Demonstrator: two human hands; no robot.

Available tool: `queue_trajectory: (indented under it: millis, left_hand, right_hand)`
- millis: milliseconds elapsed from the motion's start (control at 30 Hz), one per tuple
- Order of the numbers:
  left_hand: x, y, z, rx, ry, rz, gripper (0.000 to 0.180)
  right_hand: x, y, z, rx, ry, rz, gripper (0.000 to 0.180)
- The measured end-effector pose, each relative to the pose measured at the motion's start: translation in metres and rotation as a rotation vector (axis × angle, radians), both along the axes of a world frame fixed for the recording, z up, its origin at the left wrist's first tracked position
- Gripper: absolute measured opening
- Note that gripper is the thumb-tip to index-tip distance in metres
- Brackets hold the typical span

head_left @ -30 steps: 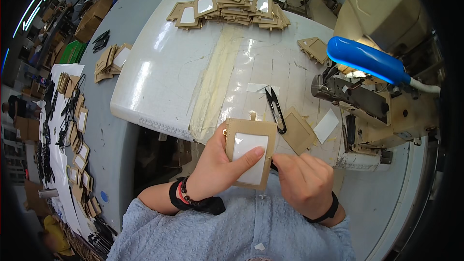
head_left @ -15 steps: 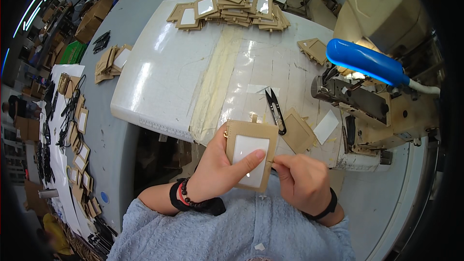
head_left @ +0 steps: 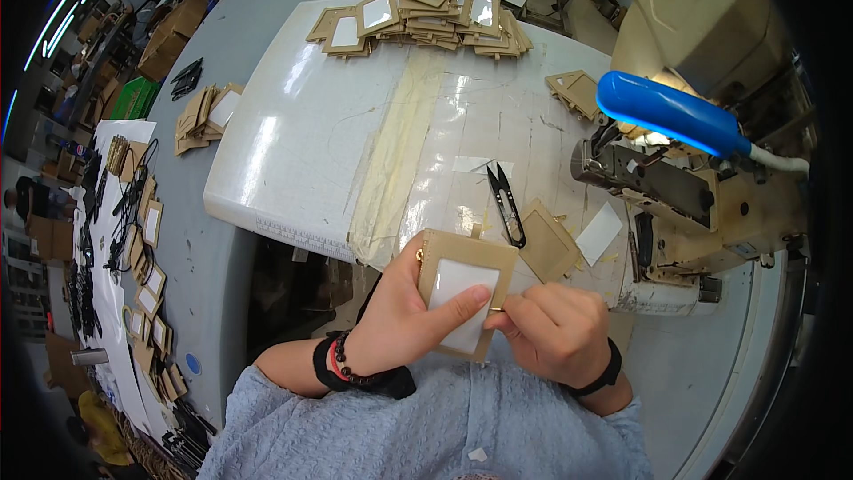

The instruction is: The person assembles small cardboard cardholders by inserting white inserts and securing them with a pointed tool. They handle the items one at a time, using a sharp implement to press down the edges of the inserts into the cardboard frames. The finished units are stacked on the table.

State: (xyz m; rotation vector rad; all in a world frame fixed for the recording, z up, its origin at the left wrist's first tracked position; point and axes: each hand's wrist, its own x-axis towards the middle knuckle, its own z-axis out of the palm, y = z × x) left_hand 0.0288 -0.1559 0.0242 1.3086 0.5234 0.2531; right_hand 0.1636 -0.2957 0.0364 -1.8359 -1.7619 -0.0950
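Tan card holder (head_left: 466, 291) with a clear white window sits upright between both hands, just above the person's chest and at the near edge of the white worktable (head_left: 302, 124). The left hand (head_left: 404, 316) wraps the holder's left edge, fingers closed behind it and the thumb laid flat across the window. The right hand (head_left: 555, 329) is curled nearly shut at the holder's right edge, thumb and forefinger pinching something small there; what it is cannot be told.

Just beyond the holder, black thread snips (head_left: 505, 203) lie on the table, and a second tan holder (head_left: 549, 249) lies flat beside them, with a white card (head_left: 599, 233) to its right. A long heap of tan windowed holders (head_left: 426, 9) runs along the table's far edge, and a small stack of tan pieces (head_left: 573, 91) lies near the sewing machine (head_left: 675, 187), whose blue lamp (head_left: 666, 116) stands above it. Another loose pile of tan holders (head_left: 206, 116) rests on the grey surface to the left. Further left, a row of small tan frames (head_left: 147, 284) lies on a white sheet.
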Motion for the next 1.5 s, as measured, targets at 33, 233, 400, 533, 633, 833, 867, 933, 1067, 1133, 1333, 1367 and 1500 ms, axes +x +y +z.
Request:
queue_trajectory:
  millis: [33, 233, 400, 533, 633, 833, 867, 933, 1067, 1133, 1333, 1367, 1500]
  left_hand:
    - [0.000, 0.000, -0.001, -0.011, 0.005, 0.001, 0.048]
    - [0.000, -0.001, -0.001, -0.050, -0.001, -0.004, 0.047]
    - [0.000, -0.002, -0.002, -0.063, -0.003, -0.005, 0.045]
    - [0.001, -0.002, -0.005, -0.063, 0.004, -0.006, 0.046]
    - [0.002, 0.001, -0.005, -0.024, 0.038, -0.032, 0.048]
    - [0.005, 0.002, -0.001, -0.050, 0.060, -0.003, 0.050]
    - [0.005, 0.002, -0.001, -0.062, 0.056, 0.005, 0.050]
    - [0.005, 0.002, -0.004, -0.078, 0.036, 0.002, 0.049]
    - [0.006, 0.001, -0.005, -0.092, 0.007, 0.011, 0.047]
    - [0.006, 0.001, -0.004, -0.091, 0.014, 0.009, 0.047]
    - [0.005, 0.001, -0.003, -0.084, 0.013, 0.027, 0.046]
    - [0.005, 0.001, -0.003, -0.086, 0.010, 0.029, 0.046]
    - [0.005, 0.001, -0.003, -0.074, 0.010, 0.021, 0.046]
  right_hand:
    - [0.000, 0.000, 0.000, 0.005, -0.014, 0.005, 0.021]
    - [0.002, -0.001, -0.002, 0.018, -0.049, 0.026, 0.021]
    - [0.002, -0.002, -0.003, 0.026, -0.046, 0.031, 0.021]
    - [0.001, -0.003, -0.003, 0.024, -0.057, 0.029, 0.021]
    - [-0.002, -0.005, -0.004, 0.016, -0.041, -0.031, 0.017]
    - [0.000, -0.009, 0.002, 0.042, -0.019, -0.174, 0.020]
    - [0.000, -0.010, 0.003, 0.051, -0.022, -0.161, 0.021]
    - [0.001, -0.011, 0.004, 0.069, -0.027, -0.132, 0.024]
    - [-0.003, -0.011, 0.002, 0.054, -0.070, -0.116, 0.027]
    - [-0.004, -0.010, 0.002, 0.044, -0.090, -0.121, 0.028]
    - [-0.005, -0.008, 0.003, 0.017, -0.112, -0.138, 0.028]
    - [-0.005, -0.008, 0.003, 0.017, -0.112, -0.141, 0.029]
    - [-0.006, -0.008, 0.004, 0.006, -0.120, -0.146, 0.029]
